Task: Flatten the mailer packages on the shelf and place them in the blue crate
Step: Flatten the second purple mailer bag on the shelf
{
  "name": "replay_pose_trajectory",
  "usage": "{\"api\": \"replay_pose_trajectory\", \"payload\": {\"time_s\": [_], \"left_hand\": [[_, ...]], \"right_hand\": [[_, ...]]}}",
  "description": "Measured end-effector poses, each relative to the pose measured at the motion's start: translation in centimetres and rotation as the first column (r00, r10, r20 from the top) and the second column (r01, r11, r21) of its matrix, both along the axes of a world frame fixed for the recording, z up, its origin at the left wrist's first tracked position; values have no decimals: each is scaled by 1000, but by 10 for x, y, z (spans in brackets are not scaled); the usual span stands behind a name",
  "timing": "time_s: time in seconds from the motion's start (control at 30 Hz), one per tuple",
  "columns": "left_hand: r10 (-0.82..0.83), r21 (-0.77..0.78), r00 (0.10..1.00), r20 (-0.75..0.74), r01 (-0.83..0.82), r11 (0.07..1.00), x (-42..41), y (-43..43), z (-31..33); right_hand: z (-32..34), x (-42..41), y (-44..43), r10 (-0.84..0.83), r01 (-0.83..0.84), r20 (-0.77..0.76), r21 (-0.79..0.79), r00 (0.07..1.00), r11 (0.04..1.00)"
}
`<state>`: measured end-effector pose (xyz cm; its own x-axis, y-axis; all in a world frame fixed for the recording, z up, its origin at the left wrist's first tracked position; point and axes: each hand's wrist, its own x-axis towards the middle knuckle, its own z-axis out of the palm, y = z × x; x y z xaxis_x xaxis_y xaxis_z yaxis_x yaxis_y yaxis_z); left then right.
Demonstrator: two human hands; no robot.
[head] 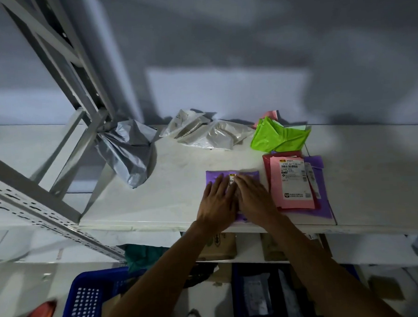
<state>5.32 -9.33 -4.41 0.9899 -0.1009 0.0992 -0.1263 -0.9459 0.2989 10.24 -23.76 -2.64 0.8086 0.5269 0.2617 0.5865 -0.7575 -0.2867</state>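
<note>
Both hands lie flat on one small purple plastic mailer package (212, 176) near the front edge of the white shelf (156, 185). The left hand (217, 199) and the right hand (253, 196) are close side by side. Their fingers (220, 182) are straight and a little apart; they press down and are clamped on nothing.

Just right of the fingers lies a flat stack with a pink rectangular mailer (293, 188) on top. Beyond the fingers, further back, are a crumpled bright green mailer (277, 137), two wrinkled silver mailers (209, 134) and a puffy grey plastic mailer (128, 155). The blue plastic crate (87, 305) stands far below the fingers, to the left.

I judge this as the flattening step. One risk is that the smooth plastic slides under the palms and falls off the shelf, because its near end lies close to the edge. Trapped air may also puff it up again when the pressure stops.
</note>
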Motion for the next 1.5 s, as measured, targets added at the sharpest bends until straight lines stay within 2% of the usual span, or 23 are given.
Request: {"api": "replay_pose_trajectory", "payload": {"time_s": [0.27, 0.6, 0.73, 0.87, 0.97, 1.1, 1.2, 1.5], "left_hand": [[-3, -16, 1000, 3, 3, 1000, 3, 2, -1], [-4, 35, 1000, 9, 3, 999, 6, 3, -10], [-2, 24, 1000, 6, 2, 1000, 5, 3, -9], [-8, 7, 1000, 13, 8, 1000, 5, 3, -6], [-28, -6, 999, 32, 28, 1000, 4, 7, -5], [28, -73, 999, 25, -26, 997, 6, 15, -6], [46, -77, 999, -4, -47, 996, 3, 23, -8], [96, -18, 995, 32, -95, 995, -13, 44, -14]], "right_hand": [[-27, 13, 8, 39, -52, -92, -145, 995, 988], [-33, 4, 2, 131, -124, 92, -87, 987, 988], [-41, 7, -1, 141, -128, 114, -116, 984, 985], [-46, 8, -5, 162, -128, 144, -220, 976, 967], [-48, 7, -6, 112, -86, 108, -219, 988, 972], [-49, 4, -3, -21, 30, 63, -149, 998, 988], [-50, 4, -4, -26, 34, 46, -177, 999, 984], [-42, -1, -9, -106, 115, 60, -190, 993, 975]]}}
